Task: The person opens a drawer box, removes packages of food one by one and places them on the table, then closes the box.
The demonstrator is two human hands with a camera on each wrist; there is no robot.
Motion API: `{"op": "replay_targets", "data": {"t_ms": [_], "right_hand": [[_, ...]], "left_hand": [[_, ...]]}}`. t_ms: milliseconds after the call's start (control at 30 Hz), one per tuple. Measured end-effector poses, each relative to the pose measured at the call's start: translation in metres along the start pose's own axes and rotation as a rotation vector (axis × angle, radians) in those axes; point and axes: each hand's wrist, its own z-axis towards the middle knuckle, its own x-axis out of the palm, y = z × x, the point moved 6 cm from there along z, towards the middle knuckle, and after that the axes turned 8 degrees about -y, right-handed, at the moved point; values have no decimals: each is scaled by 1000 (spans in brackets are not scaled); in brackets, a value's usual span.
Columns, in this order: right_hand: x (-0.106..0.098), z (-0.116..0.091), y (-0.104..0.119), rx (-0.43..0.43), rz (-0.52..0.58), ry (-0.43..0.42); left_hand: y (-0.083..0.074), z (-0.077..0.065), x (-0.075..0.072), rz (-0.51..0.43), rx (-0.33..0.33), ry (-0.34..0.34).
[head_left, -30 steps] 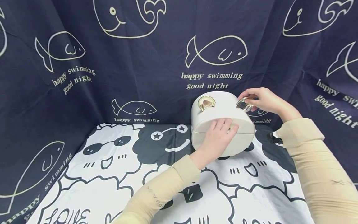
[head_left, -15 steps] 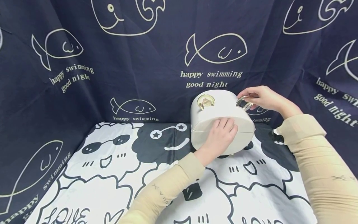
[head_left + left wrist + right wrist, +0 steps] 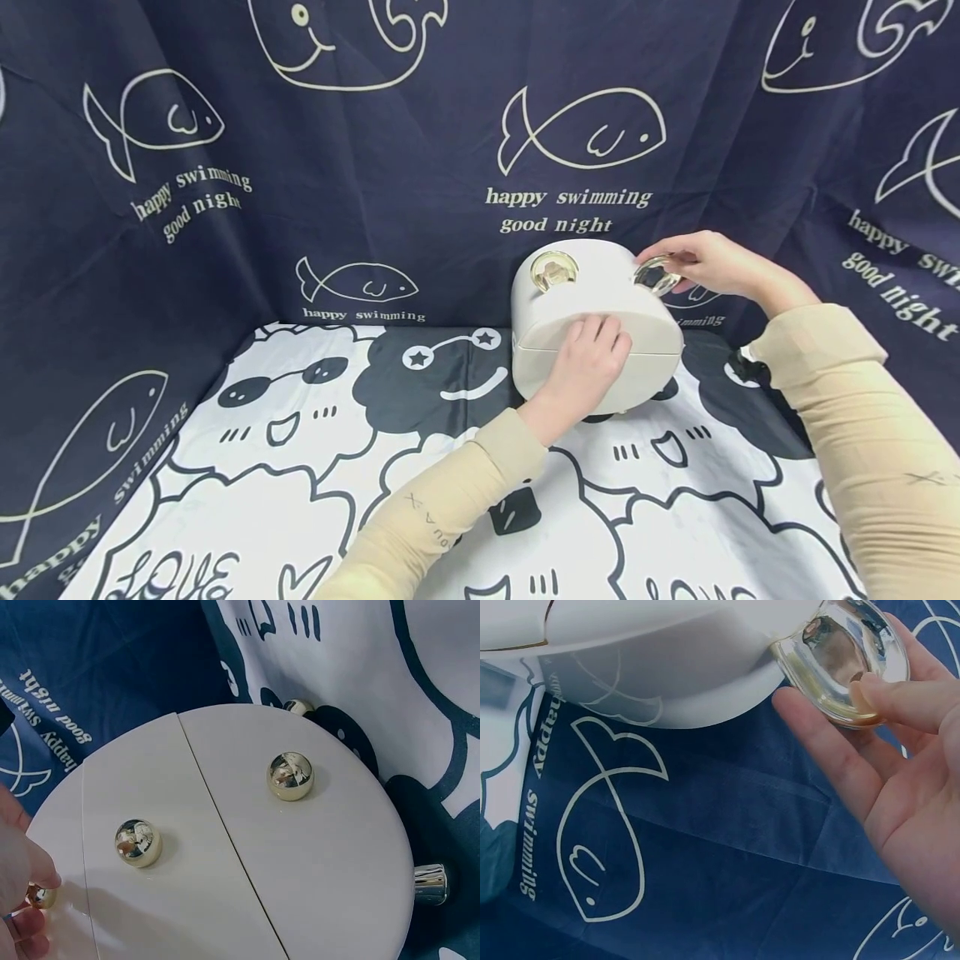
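A white rounded jewelry box (image 3: 648,340) with two shiny gold ears stands near the back curtain. My right hand (image 3: 708,265) grips the right gold ear (image 3: 832,656) between thumb and fingers. Against the upper front of the box is my left hand (image 3: 585,371), its thumb and fingers pinching a small gold knob (image 3: 43,896) that they partly cover. Two more round knobs show on the front face: the middle one (image 3: 138,843) and the lower one (image 3: 290,776). The left ear (image 3: 555,272) is untouched.
A white cloth printed with black cartoon sheep (image 3: 285,417) covers the table. Behind it hangs a dark blue curtain (image 3: 420,192) with fish drawings and lettering. Short gold feet, one at the side (image 3: 430,884), hold up the box.
My left fingers have curled in closer at the front of the box, hiding the gold knob seen between them earlier. The right hand keeps its hold on the ear, and the box stays put.
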Motion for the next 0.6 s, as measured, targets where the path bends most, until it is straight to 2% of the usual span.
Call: {"op": "replay_targets", "data": {"t_ms": [300,433,600], "right_hand": [[0,0,-4,29,50,-10],[0,-1,-5,27,41,-13],[0,0,-4,16,41,-15]], "left_hand": [[-2,-1,2,-21,-13,91],[-2,-1,0,-21,-8,95],[-2,1,-5,-3,8,67]]}}
